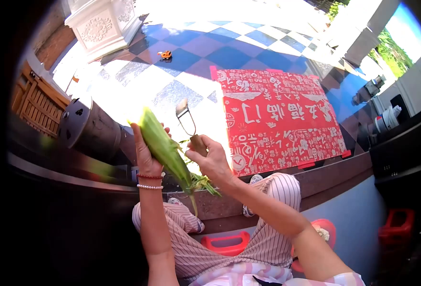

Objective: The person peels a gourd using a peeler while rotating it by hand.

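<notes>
The long, pale-green tapering vegetable (161,145) is held up above the dark stone step (332,175), left of the near left corner of the flat red mat with white lettering (279,121). Its long axis slants, thicker end away to the left, thin stem end toward the person's knees. The left hand (147,155) cups the thicker part; the right hand (213,159) is closed around the brown handle of a metal-looped peeler (198,144), whose blade stands just right of the vegetable, seemingly apart from it
</notes>
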### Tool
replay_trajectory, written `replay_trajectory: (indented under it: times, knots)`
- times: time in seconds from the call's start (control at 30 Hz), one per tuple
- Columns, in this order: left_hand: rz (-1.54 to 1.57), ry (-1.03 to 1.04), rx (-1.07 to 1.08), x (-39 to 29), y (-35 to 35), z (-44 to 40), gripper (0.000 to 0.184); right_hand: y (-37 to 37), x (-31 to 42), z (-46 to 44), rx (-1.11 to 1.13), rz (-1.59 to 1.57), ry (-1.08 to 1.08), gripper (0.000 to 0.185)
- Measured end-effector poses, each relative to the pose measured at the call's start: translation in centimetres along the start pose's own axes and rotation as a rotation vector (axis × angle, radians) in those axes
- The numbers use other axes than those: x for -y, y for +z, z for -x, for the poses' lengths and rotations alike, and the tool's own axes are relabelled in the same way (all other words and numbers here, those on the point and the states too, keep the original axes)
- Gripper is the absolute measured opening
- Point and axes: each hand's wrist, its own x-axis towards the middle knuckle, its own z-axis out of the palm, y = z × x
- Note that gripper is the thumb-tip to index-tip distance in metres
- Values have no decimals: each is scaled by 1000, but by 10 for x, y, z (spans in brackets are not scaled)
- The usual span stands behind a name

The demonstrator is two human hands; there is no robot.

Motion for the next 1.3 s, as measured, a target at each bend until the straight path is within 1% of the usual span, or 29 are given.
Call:
replay_trajectory:
  times: [0.07,0.13,0.2,0.23,0.37,0.5,0.53,0.6,0.63,0.67,0.73,0.77,0.83,1.03,1.13,1.3]
  knots:
    - [5,-29,-20,2,5,1,64,4,4,-6,28,-159,156,28]
    - [-53,0,7,5,4,1,64,8,-8,-13,130,-197,156,29]
    - [-74,6,166,1,1,1,59,12,4,-11,162,-214,194,26]
    - [-27,19,145,1,1,2,55,16,-3,-12,138,-175,136,25]
    - [12,13,-30,-5,-5,1,59,13,2,-11,127,-89,204,26]
    - [52,40,-55,-15,-8,0,63,13,-15,-18,-97,19,156,25]
    - [45,37,-54,-17,-7,3,64,9,-21,-19,-91,31,178,27]
    - [32,30,-48,-19,-2,9,67,9,-34,-20,-34,275,65,27]
    - [51,28,-51,-19,0,10,66,15,-41,-20,-94,318,-65,28]
    - [71,6,-48,-19,2,10,65,17,-47,-19,-68,296,-56,28]
    - [112,-39,-44,-19,7,12,64,18,-35,-16,-13,251,-36,29]
    - [104,-47,-45,-19,8,12,63,18,-30,-15,10,254,17,29]
    - [90,-61,-44,-19,10,13,60,18,-23,-14,-2,248,-2,30]
    - [92,-70,74,-18,9,12,54,19,-14,-14,-41,190,-11,31]
    - [119,-56,1,-16,12,11,55,18,-11,-13,-47,157,-18,31]
    - [111,-65,21,-16,10,10,54,16,-5,-11,-39,165,8,30]
